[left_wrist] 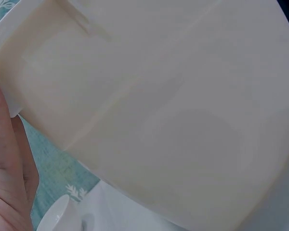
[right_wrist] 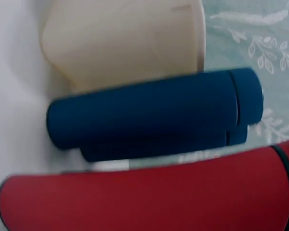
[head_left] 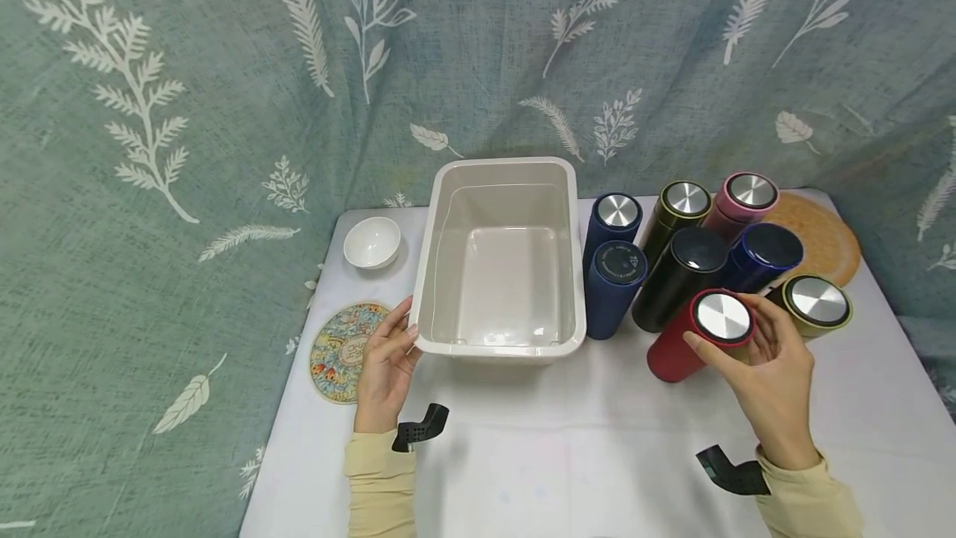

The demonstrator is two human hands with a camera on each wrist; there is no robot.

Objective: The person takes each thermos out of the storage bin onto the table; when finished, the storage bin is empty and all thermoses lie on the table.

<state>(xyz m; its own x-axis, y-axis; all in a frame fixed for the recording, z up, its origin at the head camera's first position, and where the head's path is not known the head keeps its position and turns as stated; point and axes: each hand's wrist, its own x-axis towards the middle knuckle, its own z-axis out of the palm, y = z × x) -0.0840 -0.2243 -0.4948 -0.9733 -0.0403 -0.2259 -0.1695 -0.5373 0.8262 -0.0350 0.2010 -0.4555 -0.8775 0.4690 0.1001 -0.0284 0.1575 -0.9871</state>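
A red thermos flask (head_left: pixel 675 347) with a silver lid top stands at the near side of a group of flasks. My right hand (head_left: pixel 777 376) grips it around the lid, thumb on one side and fingers on the other. In the right wrist view the red flask (right_wrist: pixel 149 202) fills the bottom. My left hand (head_left: pixel 388 364) holds the near left corner of a beige plastic basin (head_left: pixel 500 351) by its rim. In the left wrist view the basin's outer wall (left_wrist: pixel 159 120) covers most of the picture, with the left hand (left_wrist: pixel 7 168) at the edge.
Two blue flasks (head_left: pixel 614 297) stand against the basin's right side. Several others, including a black flask (head_left: pixel 675 281) and a pink flask (head_left: pixel 735 206), stand farther right, before a round wooden board (head_left: pixel 829 239). Left of the basin are a white bowl (head_left: pixel 372 243) and a patterned round mat (head_left: pixel 336 355).
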